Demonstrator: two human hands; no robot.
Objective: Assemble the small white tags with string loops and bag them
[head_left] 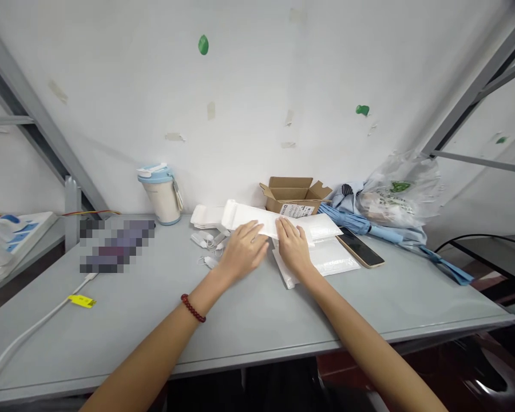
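Note:
A long white paper box [251, 216], flattish and slightly tilted, lies across the space in front of me, with its flap end to the left. My left hand [245, 250] rests its outstretched fingers along the near edge of this box. Beside it, my right hand [293, 246] has its fingers over the box and grips it; the palm side is hidden. Under and right of the right hand are white plastic mailer bags [332, 256]. Several small white corded devices [209, 262] lie left of my left hand, near a stack of white boxes [206, 216].
An open cardboard box [289, 189] stands by the wall. To its right are a blue folded umbrella [347, 220], a clear plastic bag [401, 194] and a phone [361, 247]. A blue-lidded cup [163, 197] and a white cable [38, 325] are on the left.

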